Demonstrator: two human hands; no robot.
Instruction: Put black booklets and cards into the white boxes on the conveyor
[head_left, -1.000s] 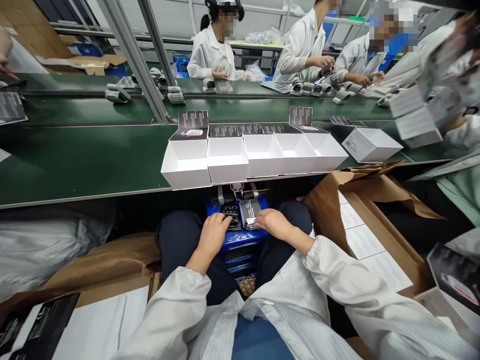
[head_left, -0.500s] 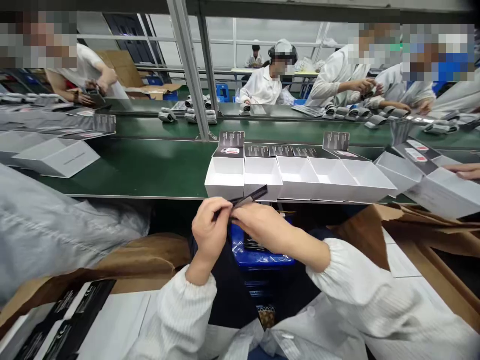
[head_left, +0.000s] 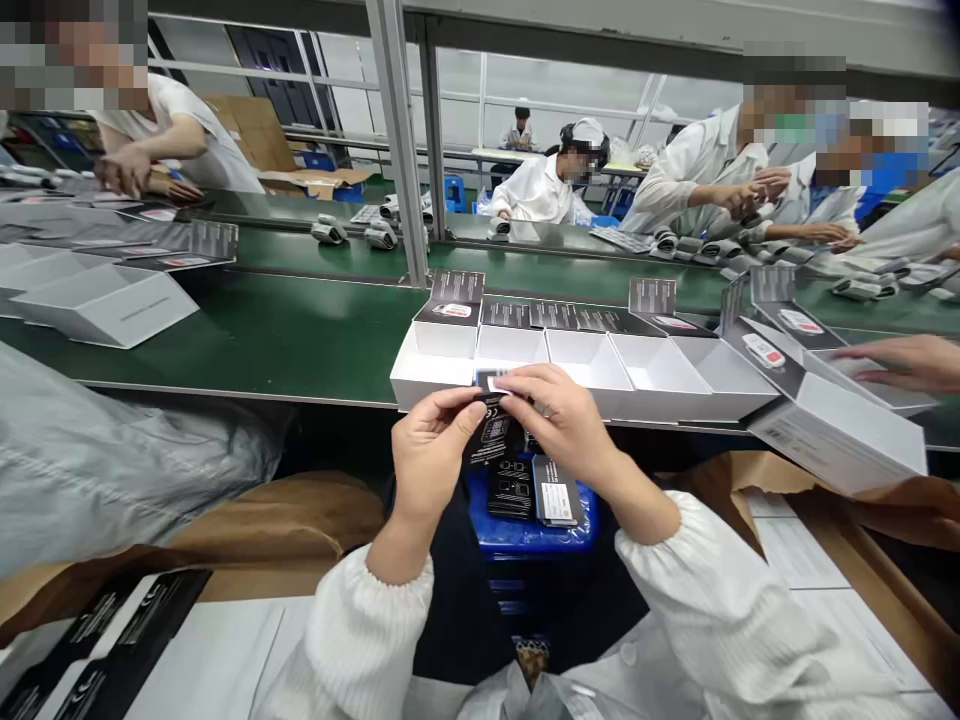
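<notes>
My left hand (head_left: 431,455) and my right hand (head_left: 559,420) together pinch a small black printed card (head_left: 495,432), held up just in front of a row of open white boxes (head_left: 585,360) on the green conveyor belt (head_left: 285,330). Below my hands a blue bin (head_left: 532,525) between my knees holds more black cards (head_left: 555,492). Each white box has a black lid flap standing behind it.
A brown carton (head_left: 840,530) with white sheets stands at my right; stacked black and white flat boxes (head_left: 112,640) lie at lower left. A metal post (head_left: 401,140) rises behind the belt. People in white coats work across the belt; another person's hand (head_left: 900,360) rests on a box at right.
My hands lifted from the blue bin with a black card and now hold it higher, flat toward me, near the white boxes. The view tilted up.
</notes>
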